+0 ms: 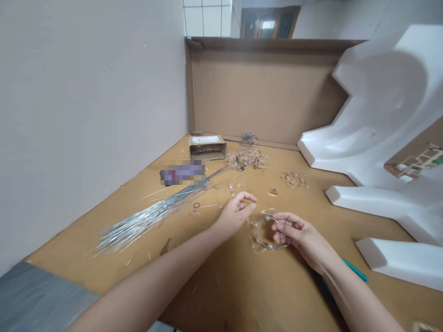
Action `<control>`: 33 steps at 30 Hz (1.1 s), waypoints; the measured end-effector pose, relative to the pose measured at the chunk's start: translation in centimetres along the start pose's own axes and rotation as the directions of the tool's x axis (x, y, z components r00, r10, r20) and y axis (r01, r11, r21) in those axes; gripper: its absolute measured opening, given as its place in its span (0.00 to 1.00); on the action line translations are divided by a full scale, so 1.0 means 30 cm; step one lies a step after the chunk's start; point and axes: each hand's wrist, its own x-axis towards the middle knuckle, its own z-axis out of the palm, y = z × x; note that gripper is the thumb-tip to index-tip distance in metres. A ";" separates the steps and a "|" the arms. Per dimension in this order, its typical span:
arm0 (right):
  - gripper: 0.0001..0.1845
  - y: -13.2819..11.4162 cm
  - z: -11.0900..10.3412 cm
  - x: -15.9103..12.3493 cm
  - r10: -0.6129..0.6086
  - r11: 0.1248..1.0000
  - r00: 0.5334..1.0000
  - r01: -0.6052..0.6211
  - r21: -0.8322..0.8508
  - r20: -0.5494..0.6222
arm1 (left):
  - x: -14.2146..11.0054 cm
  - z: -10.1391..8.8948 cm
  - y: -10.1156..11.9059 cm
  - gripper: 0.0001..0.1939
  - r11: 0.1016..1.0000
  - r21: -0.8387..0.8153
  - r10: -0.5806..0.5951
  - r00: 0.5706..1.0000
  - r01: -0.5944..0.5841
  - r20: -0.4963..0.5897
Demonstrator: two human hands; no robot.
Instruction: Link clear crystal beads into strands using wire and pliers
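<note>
My right hand [296,235] pinches a beaded wire ring [270,246], a loop of thin silvery wire with clear beads and curled wire ends, held over the table. Just left of the ring is my left hand [237,212], its fingers loosely bent and thumb apart from them, with nothing visible in it. A second beaded wire ring [294,180] lies farther back on the right. Beyond my left hand are a few clear beads [237,189] and a heap of beaded wire pieces [249,158]. A bundle of straight metal wires [148,216] lies to the left.
A small open cardboard box [207,147] stands at the back, near a blurred purple packet [182,173]. A cardboard panel [266,92] closes off the rear. White foam pieces [370,203] line the right side. A green-handled tool [355,269] lies partly under my right forearm.
</note>
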 end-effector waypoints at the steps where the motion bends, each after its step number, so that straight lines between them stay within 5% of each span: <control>1: 0.15 0.004 -0.007 -0.001 0.008 1.000 1.000 -0.008 0.011 0.000 | 0.003 -0.001 -0.006 0.10 1.000 0.003 -0.002 1.000 0.002 -0.011; 6: 0.15 0.004 -0.021 -0.014 0.027 0.996 0.998 -0.022 0.089 -0.057 | -0.002 0.009 -0.020 0.07 0.982 0.177 0.084 0.994 -0.071 -0.066; 11: 0.19 0.007 -0.018 -0.010 0.038 0.986 0.993 -0.019 0.168 -0.108 | -0.022 0.028 -0.040 0.06 0.879 0.432 0.230 0.973 -0.203 -0.009; 17: 0.24 0.038 -0.031 0.014 -0.011 0.993 0.987 0.030 0.113 -0.162 | -0.024 0.055 -0.083 0.08 0.931 0.341 0.129 0.991 -0.133 0.033; 24: 0.35 0.087 -0.023 0.007 -0.201 0.944 0.954 0.127 -0.306 -0.223 | -0.030 0.062 -0.072 0.12 0.909 0.371 0.181 0.982 -0.191 0.063; 33: 0.34 0.065 -0.007 -0.011 -0.140 0.932 0.976 0.073 -0.355 -0.167 | -0.026 0.062 -0.072 0.16 0.924 0.349 0.141 0.987 -0.158 0.076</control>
